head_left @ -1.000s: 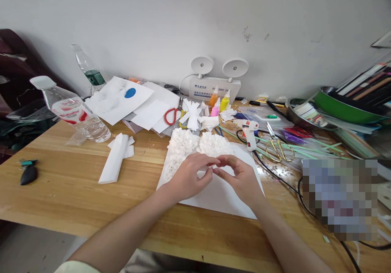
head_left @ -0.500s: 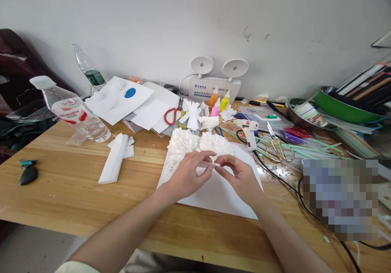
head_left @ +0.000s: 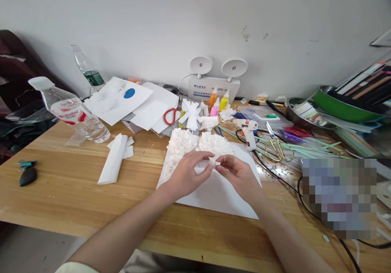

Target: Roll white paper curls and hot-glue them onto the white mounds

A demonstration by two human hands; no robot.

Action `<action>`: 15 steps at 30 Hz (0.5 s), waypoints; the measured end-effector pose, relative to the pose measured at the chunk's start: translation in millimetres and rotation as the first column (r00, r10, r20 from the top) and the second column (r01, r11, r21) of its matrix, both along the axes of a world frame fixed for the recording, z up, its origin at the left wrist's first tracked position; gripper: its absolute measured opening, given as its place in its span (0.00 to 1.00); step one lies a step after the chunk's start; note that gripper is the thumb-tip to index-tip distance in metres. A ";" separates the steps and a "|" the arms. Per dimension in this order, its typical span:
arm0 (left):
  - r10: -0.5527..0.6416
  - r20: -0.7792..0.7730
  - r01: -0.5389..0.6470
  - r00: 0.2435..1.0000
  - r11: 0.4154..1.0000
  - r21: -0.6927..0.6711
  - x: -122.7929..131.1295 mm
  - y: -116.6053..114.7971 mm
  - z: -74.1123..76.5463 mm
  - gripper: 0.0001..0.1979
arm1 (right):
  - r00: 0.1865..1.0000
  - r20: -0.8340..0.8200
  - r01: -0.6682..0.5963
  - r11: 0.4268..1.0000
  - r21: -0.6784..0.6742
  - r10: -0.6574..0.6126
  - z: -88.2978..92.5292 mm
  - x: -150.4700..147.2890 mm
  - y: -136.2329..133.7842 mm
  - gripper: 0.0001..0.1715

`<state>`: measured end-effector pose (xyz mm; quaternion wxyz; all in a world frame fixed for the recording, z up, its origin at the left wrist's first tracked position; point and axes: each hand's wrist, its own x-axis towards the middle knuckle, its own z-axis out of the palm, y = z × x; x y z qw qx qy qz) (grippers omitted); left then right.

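Between my two hands is a small strip of white paper [head_left: 216, 163]. My left hand [head_left: 191, 173] pinches one end of it with thumb and fingers. On the other end, my right hand [head_left: 236, 173] is closed in a pinch as well. Both hands are over a large white sheet [head_left: 210, 197] on the table. Crumpled white paper tufts [head_left: 183, 140] cover the sheet's back and left part, and some are hidden behind my fingers. Right of the sheet stands a white glue gun [head_left: 249, 132], with gold-handled scissors [head_left: 278, 145] beside it.
A folded white paper [head_left: 113, 159] lies left of the sheet. Water bottles [head_left: 73, 112] and loose papers [head_left: 119, 98] are behind it. Red-handled scissors [head_left: 171, 116], paint bottles [head_left: 224, 102] and an emergency light [head_left: 214, 86] line the back. A black cord [head_left: 277, 177] runs along the right.
My hands stay over the sheet, and the right fingers have shifted slightly on the paper strip, showing a bit more of it. The table things have not moved.
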<state>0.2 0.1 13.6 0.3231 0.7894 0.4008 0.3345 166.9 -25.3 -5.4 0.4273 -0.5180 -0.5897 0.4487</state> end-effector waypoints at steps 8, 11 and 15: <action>-0.031 -0.019 0.030 0.999 0.999 -0.032 -0.3 2.8 0.4 0.05 | 1.000 0.008 0.018 1.000 0.003 -0.018 -0.9 0.8 1.1 0.11; -0.045 -0.008 0.045 0.999 0.999 -0.024 -0.5 2.5 0.9 0.05 | 1.000 0.017 -0.009 1.000 0.006 0.008 0.0 0.5 0.9 0.09; -0.030 0.009 0.030 1.000 0.998 -0.047 -0.5 2.9 1.5 0.05 | 1.000 0.021 -0.010 1.000 0.021 0.010 1.0 0.3 0.2 0.09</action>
